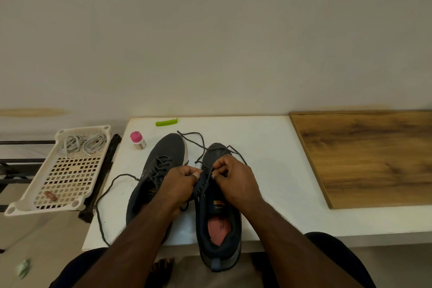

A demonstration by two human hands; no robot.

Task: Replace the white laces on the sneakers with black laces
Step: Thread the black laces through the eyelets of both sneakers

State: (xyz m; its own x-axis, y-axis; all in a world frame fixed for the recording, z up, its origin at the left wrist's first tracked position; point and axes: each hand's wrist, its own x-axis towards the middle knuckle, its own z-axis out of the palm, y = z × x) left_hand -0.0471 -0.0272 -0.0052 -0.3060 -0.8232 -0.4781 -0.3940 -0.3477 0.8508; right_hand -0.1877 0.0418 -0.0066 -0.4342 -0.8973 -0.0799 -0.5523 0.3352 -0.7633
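A plain off-white wall (210,30) fills the view beyond the hands. Under them lies a white table (268,147), with a wooden board (374,159) well to the right of the right hand. Left of the left hand a perforated cream tray (25,203) rests on a dark rack (102,184). Beige floor (35,236) shows below the tray

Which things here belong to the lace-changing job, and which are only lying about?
For the job:
- right sneaker
- left sneaker
- black lace
- white laces in the basket
- left hand
- right hand

Lying about:
- pink-capped bottle
- green clip
- wooden board
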